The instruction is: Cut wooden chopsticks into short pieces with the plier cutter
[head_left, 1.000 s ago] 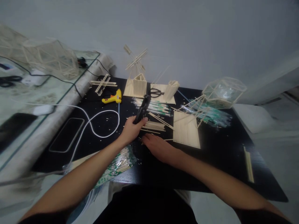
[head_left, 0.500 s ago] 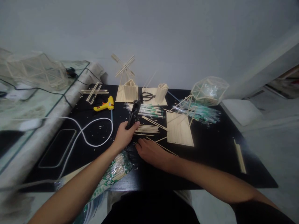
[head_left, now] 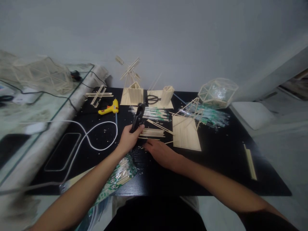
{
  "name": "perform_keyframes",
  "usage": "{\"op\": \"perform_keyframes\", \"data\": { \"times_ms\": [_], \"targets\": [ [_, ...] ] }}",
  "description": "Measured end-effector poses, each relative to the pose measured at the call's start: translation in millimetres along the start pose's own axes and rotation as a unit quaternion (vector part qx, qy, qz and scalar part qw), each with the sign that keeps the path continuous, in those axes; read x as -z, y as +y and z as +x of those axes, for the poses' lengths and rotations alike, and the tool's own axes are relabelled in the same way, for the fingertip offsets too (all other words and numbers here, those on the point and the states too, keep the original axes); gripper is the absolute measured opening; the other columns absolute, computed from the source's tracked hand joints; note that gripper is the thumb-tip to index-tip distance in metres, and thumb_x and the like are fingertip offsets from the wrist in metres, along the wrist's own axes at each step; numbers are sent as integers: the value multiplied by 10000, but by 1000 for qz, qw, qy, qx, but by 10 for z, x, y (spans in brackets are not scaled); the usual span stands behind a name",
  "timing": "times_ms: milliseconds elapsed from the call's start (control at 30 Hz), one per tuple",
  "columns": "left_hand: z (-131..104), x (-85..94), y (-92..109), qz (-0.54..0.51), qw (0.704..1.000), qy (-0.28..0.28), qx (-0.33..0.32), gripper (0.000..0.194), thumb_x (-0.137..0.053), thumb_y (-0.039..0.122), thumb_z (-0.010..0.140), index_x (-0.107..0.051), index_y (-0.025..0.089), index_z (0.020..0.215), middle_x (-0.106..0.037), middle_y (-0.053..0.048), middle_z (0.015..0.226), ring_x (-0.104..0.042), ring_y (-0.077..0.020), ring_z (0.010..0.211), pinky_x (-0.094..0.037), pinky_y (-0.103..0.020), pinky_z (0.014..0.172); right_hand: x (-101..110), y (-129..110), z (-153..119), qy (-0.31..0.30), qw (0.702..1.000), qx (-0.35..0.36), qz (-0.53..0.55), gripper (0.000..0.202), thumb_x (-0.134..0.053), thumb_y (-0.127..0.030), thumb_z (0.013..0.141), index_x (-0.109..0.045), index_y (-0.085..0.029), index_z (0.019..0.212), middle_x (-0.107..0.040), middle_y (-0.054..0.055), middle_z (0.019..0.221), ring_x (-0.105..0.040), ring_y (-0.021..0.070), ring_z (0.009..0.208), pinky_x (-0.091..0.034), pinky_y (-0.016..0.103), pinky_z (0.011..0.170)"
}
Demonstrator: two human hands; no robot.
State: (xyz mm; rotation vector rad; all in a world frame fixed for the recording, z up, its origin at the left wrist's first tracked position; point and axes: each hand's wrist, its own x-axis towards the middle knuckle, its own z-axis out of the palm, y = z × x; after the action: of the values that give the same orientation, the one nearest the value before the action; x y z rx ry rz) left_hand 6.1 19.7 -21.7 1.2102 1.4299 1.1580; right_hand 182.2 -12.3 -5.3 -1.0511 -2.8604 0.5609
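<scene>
My left hand (head_left: 129,138) is closed around a black spring clamp (head_left: 139,117), its jaws pointing up and away from me. Just right of it, several thin wooden sticks (head_left: 154,132) lie side by side on the black table. My right hand (head_left: 161,153) rests low over the tabletop in front of these sticks, fingers drawn together and turned left; what they hold, if anything, is hidden. Beyond its knuckles lies a wooden base board (head_left: 185,136) with a stick frame (head_left: 193,110) rising from its far end.
A yellow glue gun (head_left: 109,108) and looped white cable (head_left: 96,149) are on the left. At the back stand a windmill model (head_left: 134,93) and a stick cylinder (head_left: 167,94), with black-handled scissors (head_left: 153,99) between them. Bagged sticks (head_left: 120,175) lie near the front edge.
My right hand has shifted slightly away from me and to the right, over where a long thin stick showed. My left hand keeps its hold on the spring clamp.
</scene>
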Motion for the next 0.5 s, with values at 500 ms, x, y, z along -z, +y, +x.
{"op": "perform_keyframes", "data": {
  "times_ms": [500],
  "targets": [
    [-7, 19, 18, 16, 1000, -11, -13, 438, -718, 587, 756, -610, 176, 649, -478, 42, 480, -416, -106, 461, -319, -230, 447, -27, -118, 103, -8, 996, 40, -83, 207, -444, -23, 984, -634, -53, 1059, -666, 174, 1035, -661, 251, 958, -544, 380, 892]
  ]
}}
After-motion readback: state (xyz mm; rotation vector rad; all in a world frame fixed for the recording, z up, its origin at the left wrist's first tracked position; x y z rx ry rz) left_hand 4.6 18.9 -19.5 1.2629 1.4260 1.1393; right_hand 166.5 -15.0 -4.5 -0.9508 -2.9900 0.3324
